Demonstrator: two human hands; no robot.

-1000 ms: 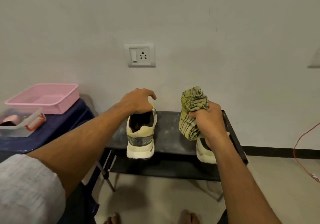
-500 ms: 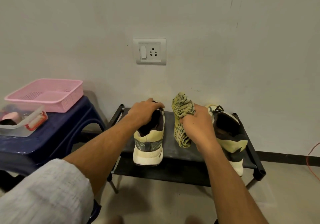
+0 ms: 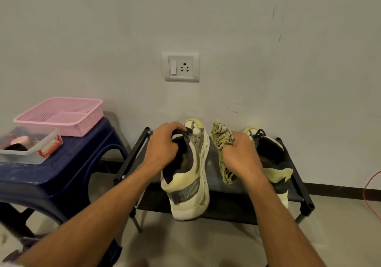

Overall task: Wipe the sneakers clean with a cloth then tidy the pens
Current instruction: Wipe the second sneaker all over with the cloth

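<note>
Left hand [image 3: 162, 147] clamps the tongue of the cream-and-grey mesh sneaker [image 3: 186, 188], likely light and stiff-soled; just right of that grip, right hand [image 3: 240, 157] clenches the soft yellow-striped cloth [image 3: 221, 139].

Rack [image 3: 136, 157] sits against the wall, socket [image 3: 180, 67] above it. Left sneaker [image 3: 191, 184], cloth [image 3: 223, 143] and right sneaker [image 3: 274, 163] line up left to right at the rack. Stool [image 3: 61, 174] is left of it, basket [image 3: 82, 124] on its back, box [image 3: 31, 157] in front.
</note>
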